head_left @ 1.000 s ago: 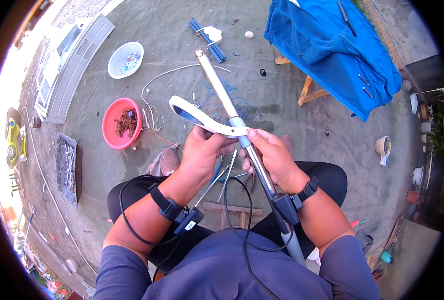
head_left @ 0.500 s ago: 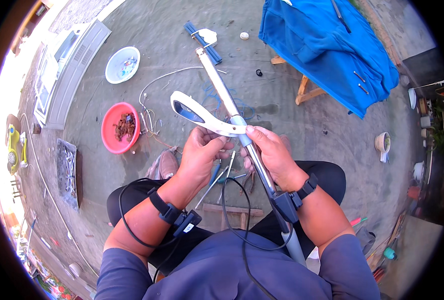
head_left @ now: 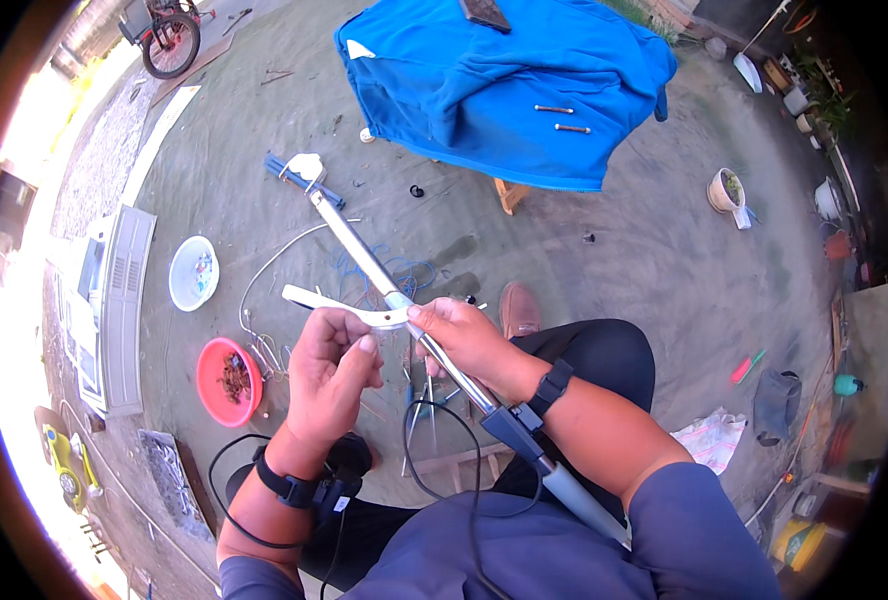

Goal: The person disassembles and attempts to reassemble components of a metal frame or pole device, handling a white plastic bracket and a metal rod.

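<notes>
A shiny metal pole (head_left: pixel 354 245) slants from beyond my hands back past my right side, with a grey lower sleeve (head_left: pixel 576 500) near my thigh. A curved white handle (head_left: pixel 388 318) sticks out leftward from its middle and is seen nearly edge-on. My right hand (head_left: pixel 469 345) wraps the pole at the handle's base, thumb on the joint. My left hand (head_left: pixel 329 375) is just under the handle with its fingers curled and thumb bent in. Whether anything small sits in those fingers is hidden.
Thin tools (head_left: pixel 424 410) lie on the ground below my hands. To the left are a red basin (head_left: pixel 204 385) of rusty bits, a white basin (head_left: pixel 186 280) and a tool tray (head_left: pixel 169 470). A stand draped in blue cloth (head_left: pixel 414 70) bears two bolts. Blue cord (head_left: pixel 414 272) lies beneath the pole.
My view has swung to the right, so surroundings appear further left. The white handle has turned from showing its wide loop to nearly edge-on. My left hand's fingers have curled in more.
</notes>
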A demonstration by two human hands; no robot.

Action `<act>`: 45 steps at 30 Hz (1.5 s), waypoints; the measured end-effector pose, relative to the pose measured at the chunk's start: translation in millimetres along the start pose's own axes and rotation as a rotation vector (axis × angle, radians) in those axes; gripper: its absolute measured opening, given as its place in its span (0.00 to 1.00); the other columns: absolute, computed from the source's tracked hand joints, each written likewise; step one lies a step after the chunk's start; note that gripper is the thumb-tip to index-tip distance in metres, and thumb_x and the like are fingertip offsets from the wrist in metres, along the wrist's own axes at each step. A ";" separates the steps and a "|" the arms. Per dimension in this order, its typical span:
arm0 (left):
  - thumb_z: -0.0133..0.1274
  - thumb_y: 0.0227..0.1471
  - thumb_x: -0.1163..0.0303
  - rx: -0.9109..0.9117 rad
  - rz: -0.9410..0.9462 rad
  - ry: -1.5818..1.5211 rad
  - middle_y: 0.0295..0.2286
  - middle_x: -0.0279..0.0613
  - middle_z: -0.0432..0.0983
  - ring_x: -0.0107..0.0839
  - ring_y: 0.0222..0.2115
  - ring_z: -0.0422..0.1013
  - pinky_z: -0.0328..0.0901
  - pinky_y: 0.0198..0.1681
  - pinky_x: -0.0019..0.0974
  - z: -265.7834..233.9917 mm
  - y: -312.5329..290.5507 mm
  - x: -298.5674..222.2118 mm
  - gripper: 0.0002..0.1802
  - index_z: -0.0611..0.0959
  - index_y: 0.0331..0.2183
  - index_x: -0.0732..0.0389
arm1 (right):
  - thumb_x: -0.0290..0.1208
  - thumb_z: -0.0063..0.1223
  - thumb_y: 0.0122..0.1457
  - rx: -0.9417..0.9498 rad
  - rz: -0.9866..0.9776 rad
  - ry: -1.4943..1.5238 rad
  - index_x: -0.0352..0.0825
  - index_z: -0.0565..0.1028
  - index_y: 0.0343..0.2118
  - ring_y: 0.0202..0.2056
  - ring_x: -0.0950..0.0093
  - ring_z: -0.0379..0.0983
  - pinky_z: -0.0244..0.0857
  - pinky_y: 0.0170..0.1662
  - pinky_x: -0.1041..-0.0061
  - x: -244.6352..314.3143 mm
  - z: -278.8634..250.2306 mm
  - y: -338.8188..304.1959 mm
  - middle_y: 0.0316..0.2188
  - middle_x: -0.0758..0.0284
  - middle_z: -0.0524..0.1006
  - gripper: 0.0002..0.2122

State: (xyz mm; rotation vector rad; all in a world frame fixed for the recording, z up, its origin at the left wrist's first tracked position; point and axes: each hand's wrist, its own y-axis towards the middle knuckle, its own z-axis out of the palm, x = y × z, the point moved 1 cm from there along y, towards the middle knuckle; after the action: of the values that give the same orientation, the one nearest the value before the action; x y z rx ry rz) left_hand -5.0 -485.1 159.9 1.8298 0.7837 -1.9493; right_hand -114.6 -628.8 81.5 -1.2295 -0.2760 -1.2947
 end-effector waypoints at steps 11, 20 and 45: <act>0.54 0.53 0.69 0.156 0.564 1.025 0.33 0.48 0.76 0.45 0.35 0.74 0.68 0.38 0.42 136.8 194.0 -53.5 0.11 0.80 0.39 0.62 | 0.46 0.51 0.61 -0.020 -0.160 -0.039 0.28 0.72 0.33 0.15 0.77 0.72 0.65 0.20 0.76 -13.6 -9.3 -4.5 0.20 0.66 0.74 0.20; 0.53 0.54 0.66 0.028 0.551 1.265 0.35 0.48 0.74 0.47 0.36 0.72 0.67 0.38 0.46 182.9 250.9 -36.6 0.10 0.80 0.38 0.58 | 0.48 0.52 0.61 -0.045 -0.121 -0.063 0.27 0.72 0.35 0.17 0.80 0.72 0.66 0.21 0.79 -0.9 -24.6 -16.6 0.21 0.67 0.74 0.22; 0.47 0.61 0.71 -0.128 -0.424 -0.321 0.29 0.35 0.73 0.24 0.28 0.70 0.65 0.30 0.25 -12.3 -43.0 62.6 0.09 0.76 0.41 0.65 | 0.46 0.52 0.61 -0.105 -0.027 -0.302 0.25 0.70 0.40 0.17 0.80 0.73 0.65 0.19 0.81 -23.1 -4.2 0.1 0.23 0.65 0.76 0.22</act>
State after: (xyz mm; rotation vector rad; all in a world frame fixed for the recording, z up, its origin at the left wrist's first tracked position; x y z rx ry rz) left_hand -27.5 -436.8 104.4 1.3046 1.2265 -2.3059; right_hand -124.3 -619.1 62.5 -1.5172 -0.4465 -1.1562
